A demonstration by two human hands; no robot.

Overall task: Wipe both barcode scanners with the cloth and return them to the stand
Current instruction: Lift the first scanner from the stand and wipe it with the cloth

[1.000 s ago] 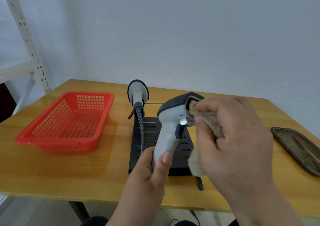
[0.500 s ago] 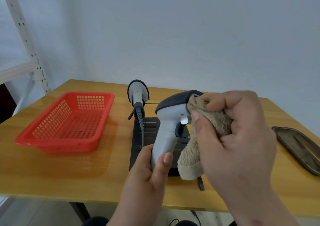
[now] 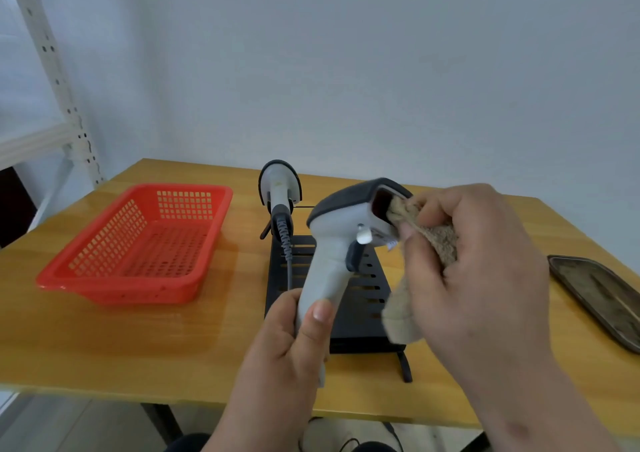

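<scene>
While the left hand grips the lower handle of a white pistol-shaped barcode scanner with a dark grey head, thumb laid up the near side of the handle and fingers curled round the far side, the scanner is held upright above the near edge of the yellow wooden table. Its scan window faces right. The right hand clutches a bunched beige terry cloth, fingers curled round it, and presses one end of the cloth against the dark scan window; the loose end of the cloth hangs below the palm.

Behind the held scanner sits a black slotted metal stand on the table. A second white and dark grey barcode scanner rests at the stand's far left corner, head up, with a coiled grey cable running down from its handle over the stand. How it is seated on the stand I cannot tell.

Left of the stand, apart from it: a red plastic mesh basket. At the table's right edge: a dark rectangular metal tray. A white perforated shelf upright stands at far left against the pale wall.
</scene>
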